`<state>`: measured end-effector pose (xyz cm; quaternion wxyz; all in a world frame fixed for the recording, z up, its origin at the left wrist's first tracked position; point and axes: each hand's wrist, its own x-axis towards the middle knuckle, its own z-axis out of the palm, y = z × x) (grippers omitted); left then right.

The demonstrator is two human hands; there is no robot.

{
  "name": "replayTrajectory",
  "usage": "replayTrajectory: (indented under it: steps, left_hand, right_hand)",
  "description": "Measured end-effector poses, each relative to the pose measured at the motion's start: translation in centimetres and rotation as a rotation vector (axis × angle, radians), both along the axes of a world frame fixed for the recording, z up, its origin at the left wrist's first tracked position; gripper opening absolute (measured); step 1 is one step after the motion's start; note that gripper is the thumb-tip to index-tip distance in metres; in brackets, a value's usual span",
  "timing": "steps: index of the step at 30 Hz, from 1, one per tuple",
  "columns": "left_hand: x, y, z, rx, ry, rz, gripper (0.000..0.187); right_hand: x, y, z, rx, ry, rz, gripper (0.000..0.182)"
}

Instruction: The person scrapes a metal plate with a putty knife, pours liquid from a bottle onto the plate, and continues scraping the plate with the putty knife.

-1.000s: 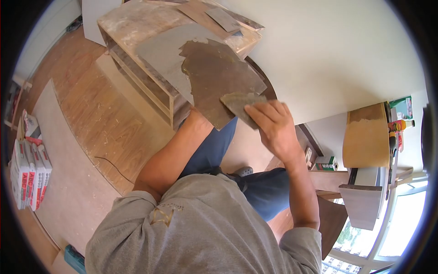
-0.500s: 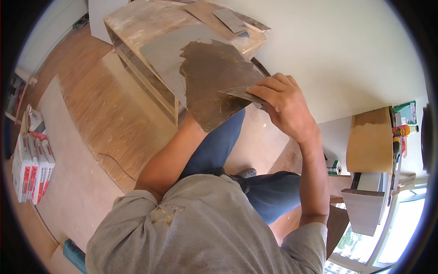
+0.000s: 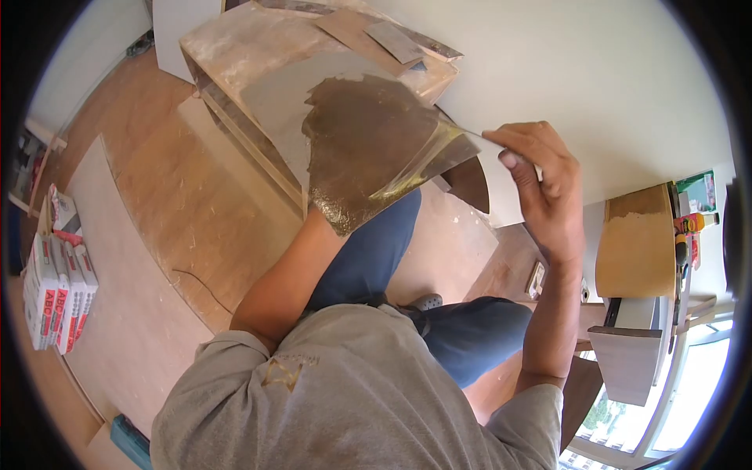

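Note:
A thin grey sheet [image 3: 274, 98] is tilted in front of me, much of its face under a wet, glossy brown coat [image 3: 360, 133] with streaks near its right corner. My left forearm runs up beneath the sheet's lower edge, and my left hand is hidden behind it. Just off the right corner, my right hand [image 3: 547, 184] pinches a thin, flexible spreader piece [image 3: 501, 188] between thumb and fingers. That piece is pale with a brown-smeared end, and it appears apart from the coated face.
A worn wooden cabinet [image 3: 235, 39] lies beyond the sheet, with flat offcuts [image 3: 392, 41] on top. White packs [image 3: 59, 294] are stacked at left on a pale floor panel [image 3: 117, 258]. At right are a bottle [image 3: 693, 223] and an open drawer [image 3: 627, 345].
My right hand has moved right and turned, taking the spreader piece from the coated face to beyond the corner. Bright streaks now show near that corner.

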<state>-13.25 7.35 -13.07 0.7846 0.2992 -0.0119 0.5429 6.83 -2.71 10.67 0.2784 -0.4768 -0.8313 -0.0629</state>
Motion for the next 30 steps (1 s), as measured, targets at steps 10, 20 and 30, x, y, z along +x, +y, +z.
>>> replayTrajectory:
  steps: [10, 20, 30]
  left_hand:
    - [-4.5, -3.1, -1.0, -0.013, -0.035, -0.003, 0.05]
    - [-6.7, -2.8, -1.0, -0.031, -0.101, 0.032, 0.049]
    - [-6.3, -0.9, -0.3, -0.082, -0.121, 0.177, 0.049]
  right_hand:
    - [-1.4, 4.1, 0.4, -0.23, 0.21, 0.231, 0.016]
    - [-2.3, 5.9, -2.9, -0.295, 0.223, 0.235, 0.017]
    - [-8.3, 5.1, -3.2, -0.281, 0.121, 0.502, 0.022]
